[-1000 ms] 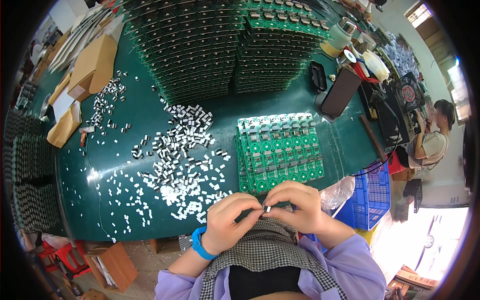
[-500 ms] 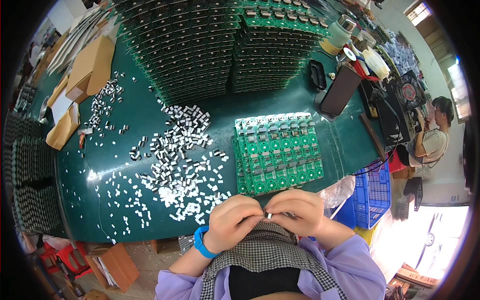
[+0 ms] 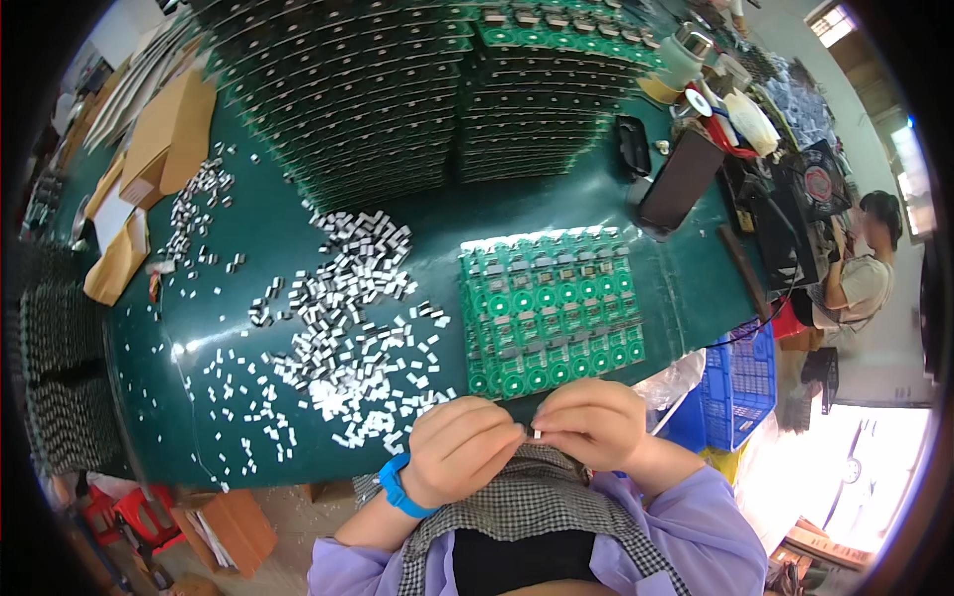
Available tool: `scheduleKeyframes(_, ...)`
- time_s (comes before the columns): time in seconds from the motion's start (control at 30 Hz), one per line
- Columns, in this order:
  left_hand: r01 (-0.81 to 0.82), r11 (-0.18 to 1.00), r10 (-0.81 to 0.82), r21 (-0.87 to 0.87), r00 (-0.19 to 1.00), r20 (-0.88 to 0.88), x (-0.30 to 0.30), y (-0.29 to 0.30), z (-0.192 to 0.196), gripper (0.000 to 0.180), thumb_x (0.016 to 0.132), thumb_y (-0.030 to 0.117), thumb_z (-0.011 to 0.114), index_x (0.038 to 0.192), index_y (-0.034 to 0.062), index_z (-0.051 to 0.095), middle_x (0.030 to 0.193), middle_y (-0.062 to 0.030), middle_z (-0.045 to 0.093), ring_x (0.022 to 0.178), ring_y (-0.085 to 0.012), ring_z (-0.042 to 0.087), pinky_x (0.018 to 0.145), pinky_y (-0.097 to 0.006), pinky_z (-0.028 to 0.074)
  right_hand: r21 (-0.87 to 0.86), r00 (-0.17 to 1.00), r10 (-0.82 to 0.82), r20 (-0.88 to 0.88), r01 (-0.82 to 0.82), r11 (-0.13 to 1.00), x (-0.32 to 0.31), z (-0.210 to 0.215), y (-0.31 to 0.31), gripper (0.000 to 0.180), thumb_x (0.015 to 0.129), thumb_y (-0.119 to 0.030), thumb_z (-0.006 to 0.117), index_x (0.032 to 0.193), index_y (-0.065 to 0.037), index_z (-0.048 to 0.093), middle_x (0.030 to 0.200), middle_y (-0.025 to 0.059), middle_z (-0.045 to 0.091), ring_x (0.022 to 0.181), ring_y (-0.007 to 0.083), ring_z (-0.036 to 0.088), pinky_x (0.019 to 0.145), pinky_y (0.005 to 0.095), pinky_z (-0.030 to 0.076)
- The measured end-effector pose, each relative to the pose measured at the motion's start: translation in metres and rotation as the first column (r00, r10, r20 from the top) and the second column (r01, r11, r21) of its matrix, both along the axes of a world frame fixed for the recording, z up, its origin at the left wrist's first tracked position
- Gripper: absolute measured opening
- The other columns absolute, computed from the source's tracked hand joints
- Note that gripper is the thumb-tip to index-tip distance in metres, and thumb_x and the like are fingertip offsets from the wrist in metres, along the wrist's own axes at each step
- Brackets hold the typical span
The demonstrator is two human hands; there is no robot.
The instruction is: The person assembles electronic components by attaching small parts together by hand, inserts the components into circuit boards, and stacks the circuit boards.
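Observation:
My right hand (image 3: 594, 425) pinches a small white piece (image 3: 537, 433) between thumb and forefinger, just above the checked apron (image 3: 517, 497). Close against it is my left hand (image 3: 462, 452), a blue band round its wrist, its thumb and fingertips pressed together. Whatever lies in the left fingertips is too small to make out. Just beyond both hands, a low stack of green circuit boards (image 3: 555, 323) rests on the green table. To its left spreads a heap of small black-and-white blocks (image 3: 343, 288), with loose white pads (image 3: 348, 397) scattered nearer me.
Tall stacks of circuit boards (image 3: 348, 99) rise at the back. Far left stands an open cardboard box (image 3: 174, 144). A dark phone-like slab (image 3: 681, 179) lies right of the boards, beyond a blue crate (image 3: 735, 387). Another person (image 3: 860, 263) sits at far right.
My fingertips have shifted slightly, and a little more of a gap shows between the hands. The white piece stays in the right fingers. The view has tilted a little.

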State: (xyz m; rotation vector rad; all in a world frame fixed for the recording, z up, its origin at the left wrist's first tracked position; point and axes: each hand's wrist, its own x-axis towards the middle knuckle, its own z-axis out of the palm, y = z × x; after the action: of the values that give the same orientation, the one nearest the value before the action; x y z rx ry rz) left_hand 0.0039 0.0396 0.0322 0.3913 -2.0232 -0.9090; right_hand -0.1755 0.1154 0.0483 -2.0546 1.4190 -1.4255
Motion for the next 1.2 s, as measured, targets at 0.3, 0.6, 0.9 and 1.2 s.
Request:
scheduleKeyframes(0.3,-0.332,0.885,0.465,-0.326,0.634,0.617,0.002,-0.06,-0.03,0.028,0.079,0.0,0.059,0.107,0.0008,0.059,0.114,-0.0166,0.053,0.105,-0.0322,0.05,0.091,-0.041,0.039,0.214,0.854,-0.333,-0.399,0.44,0.872,-0.102,0.035,-0.03,0.015,0.073,-0.002,0.07,0.087,-0.003,0.065,0.088,0.0088,0.062,0.08,0.0266,0.062,0.07,0.0343,0.05)
scheduleKeyframes(0.6,-0.391,0.882,0.465,-0.262,0.642,0.609,0.0,-0.062,-0.035,0.017,0.078,0.005,0.064,0.095,0.0026,0.063,0.104,-0.0117,0.053,0.101,-0.03,0.049,0.091,-0.042,0.037,0.054,0.731,-0.176,-0.659,0.279,0.959,-0.118,0.025,-0.045,0.016,0.073,-0.006,0.068,0.088,-0.004,0.06,0.084,0.0081,0.06,0.075,0.0262,0.062,0.065,0.0359,0.051)
scheduleKeyframes(0.9,-0.405,0.877,0.479,-0.26,0.684,0.55,0.006,-0.062,-0.038,0.023,0.08,0.0,0.057,0.102,-0.0042,0.062,0.105,-0.0138,0.055,0.098,-0.0305,0.05,0.088,-0.041,0.04,0.044,0.706,-0.169,-0.687,0.272,0.961,-0.114,0.025,-0.046,0.016,0.072,-0.005,0.067,0.087,-0.004,0.06,0.086,0.0072,0.06,0.077,0.0248,0.063,0.065,0.0346,0.051)
scheduleKeyframes(1.2,-0.464,0.879,0.465,-0.112,0.778,0.422,0.008,-0.06,-0.034,0.023,0.08,-0.005,0.057,0.103,-0.0064,0.061,0.092,-0.0156,0.06,0.086,-0.0316,0.056,0.077,-0.039,0.046,0.102,0.686,-0.119,-0.717,0.273,0.957,-0.111,0.034,-0.044,0.019,0.071,-0.005,0.065,0.09,-0.003,0.061,0.086,0.0071,0.061,0.077,0.0246,0.063,0.065,0.0334,0.052)
